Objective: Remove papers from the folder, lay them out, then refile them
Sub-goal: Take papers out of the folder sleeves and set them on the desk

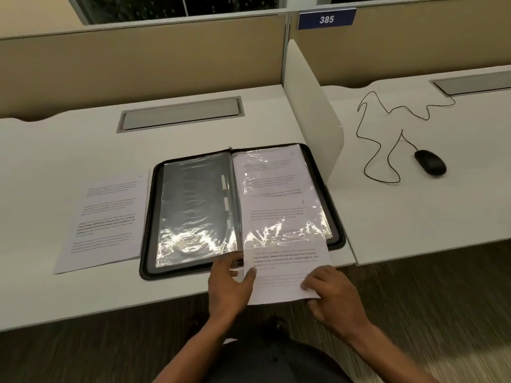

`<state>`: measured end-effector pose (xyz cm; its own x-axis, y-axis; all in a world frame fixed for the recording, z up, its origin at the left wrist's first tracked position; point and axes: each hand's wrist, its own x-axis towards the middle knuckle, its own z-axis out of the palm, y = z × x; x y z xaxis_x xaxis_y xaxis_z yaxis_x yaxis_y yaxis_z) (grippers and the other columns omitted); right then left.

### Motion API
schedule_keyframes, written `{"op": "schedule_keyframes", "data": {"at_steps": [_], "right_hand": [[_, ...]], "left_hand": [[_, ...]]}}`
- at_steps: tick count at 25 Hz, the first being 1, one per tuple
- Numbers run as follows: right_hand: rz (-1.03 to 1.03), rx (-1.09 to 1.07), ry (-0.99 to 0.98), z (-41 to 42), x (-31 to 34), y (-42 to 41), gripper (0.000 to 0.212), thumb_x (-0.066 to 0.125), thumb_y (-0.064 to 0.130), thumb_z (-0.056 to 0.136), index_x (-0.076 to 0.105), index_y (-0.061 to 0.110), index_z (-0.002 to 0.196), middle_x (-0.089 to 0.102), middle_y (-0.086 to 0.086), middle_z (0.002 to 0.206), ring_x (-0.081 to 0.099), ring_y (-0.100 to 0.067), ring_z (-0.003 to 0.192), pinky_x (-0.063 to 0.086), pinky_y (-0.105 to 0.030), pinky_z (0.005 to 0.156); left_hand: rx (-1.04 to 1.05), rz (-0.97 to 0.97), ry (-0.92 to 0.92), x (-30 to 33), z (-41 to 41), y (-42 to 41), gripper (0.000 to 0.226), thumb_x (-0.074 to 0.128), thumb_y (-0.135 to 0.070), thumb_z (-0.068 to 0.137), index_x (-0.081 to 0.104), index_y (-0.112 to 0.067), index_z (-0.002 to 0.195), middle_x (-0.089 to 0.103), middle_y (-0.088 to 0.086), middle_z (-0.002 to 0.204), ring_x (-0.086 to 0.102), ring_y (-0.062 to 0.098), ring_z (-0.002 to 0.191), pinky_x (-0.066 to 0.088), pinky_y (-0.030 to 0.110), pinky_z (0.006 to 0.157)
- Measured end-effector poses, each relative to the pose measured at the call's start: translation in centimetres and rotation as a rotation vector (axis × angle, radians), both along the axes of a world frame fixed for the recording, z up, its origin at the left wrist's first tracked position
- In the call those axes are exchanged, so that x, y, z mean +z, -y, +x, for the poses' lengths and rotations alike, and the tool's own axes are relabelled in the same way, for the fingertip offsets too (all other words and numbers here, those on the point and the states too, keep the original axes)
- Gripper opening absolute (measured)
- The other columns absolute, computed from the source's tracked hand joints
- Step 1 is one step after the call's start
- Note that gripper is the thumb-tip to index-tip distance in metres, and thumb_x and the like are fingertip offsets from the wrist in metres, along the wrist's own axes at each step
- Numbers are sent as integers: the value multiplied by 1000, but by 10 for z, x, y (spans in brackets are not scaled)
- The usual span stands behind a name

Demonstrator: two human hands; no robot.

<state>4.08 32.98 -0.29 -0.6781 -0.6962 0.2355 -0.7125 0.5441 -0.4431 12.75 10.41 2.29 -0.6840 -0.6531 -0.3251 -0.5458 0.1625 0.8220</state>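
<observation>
Head view: blue "385" sign (326, 19) above open folder (336, 225), printed paper (287, 275) in both hands.

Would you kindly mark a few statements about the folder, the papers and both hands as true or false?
1. The folder lies open on the desk. True.
2. A loose sheet lies right of the folder. False: it lies to its left.
3. Both the left hand and the right hand hold the protruding paper. True.
4. The mouse sits on the folder. False: it sits on the neighbouring desk.
</observation>
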Motion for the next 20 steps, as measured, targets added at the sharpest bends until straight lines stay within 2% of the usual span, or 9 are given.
{"op": "schedule_keyframes", "data": {"at_steps": [2, 4, 5, 7, 10, 12, 14, 18, 20], "right_hand": [[-55, -35, 225, 8, 3, -10, 28, 82, 28, 64, 69, 34, 88, 62, 14, 114, 49, -9, 121, 51, -38, 97], [-46, -82, 492, 6, 17, -16, 35, 80, 60, 66, 70, 45, 97, 47, 18, 142, 27, -4, 143, 29, -35, 115], [-72, -138, 654, 1, 27, -16, 49, 74, 75, 64, 69, 48, 104, 42, 19, 147, 27, -3, 143, 27, -32, 114], [-223, -398, 891, -18, 47, -15, 72, 62, 87, 64, 64, 43, 120, 52, 11, 140, 51, -11, 128, 44, -30, 99], [-439, -694, 1293, -45, 68, -13, 61, 73, 42, 86, 51, 24, 141, 68, -11, 118, 70, -28, 99, 57, -34, 67], [-580, -690, 1479, -50, 82, -15, 68, 73, 10, 84, 46, 25, 145, 72, -22, 111, 72, -38, 96, 62, -39, 64], [-627, -607, 1547, -47, 105, -17, 68, 67, -3, 83, 51, 34, 137, 72, -26, 108, 71, -45, 96, 63, -47, 65], [-639, -470, 1536, -32, 164, -15, 47, 72, 10, 78, 66, 21, 123, 72, -21, 111, 73, -40, 86, 62, -39, 56], [-545, -404, 1407, -23, 193, -7, 68, 96, 39, 49, 75, 19, 110, 74, -13, 104, 75, -30, 76, 58, -29, 51]], "left_hand": [[71, 271, 74, 2, 4, -5, 40, 76, -20, 86, 58, -30, 120, 61, -7, 115, 66, 14, 95, 62, 36, 77], [134, 475, 62, 2, 4, -5, 46, 75, -6, 85, 58, -28, 122, 65, 2, 115, 69, 24, 98, 62, 45, 76], [154, 554, 43, 2, 4, -4, 49, 74, -1, 83, 58, -26, 123, 68, 8, 114, 70, 28, 98, 61, 48, 79], [183, 701, -17, 7, 6, -5, 53, 73, 6, 82, 58, -19, 126, 72, 15, 110, 72, 34, 98, 58, 53, 85], [186, 831, -64, 22, 11, -5, 59, 71, 9, 82, 54, -18, 130, 73, 18, 110, 71, 37, 99, 55, 56, 92], [124, 882, -46, 38, 14, -1, 56, 67, 10, 84, 56, -19, 130, 72, 18, 113, 70, 38, 101, 53, 57, 94], [45, 945, -6, 58, 15, 6, 50, 61, 12, 86, 60, -17, 127, 71, 17, 115, 69, 39, 104, 51, 56, 98], [-59, 1077, 25, 100, 19, 23, 41, 61, 11, 84, 66, -5, 122, 70, 19, 118, 65, 43, 111, 45, 56, 104], [-115, 1073, 3, 121, 23, 34, 40, 66, 6, 81, 67, -1, 120, 67, 20, 122, 64, 42, 114, 43, 56, 107]]}}
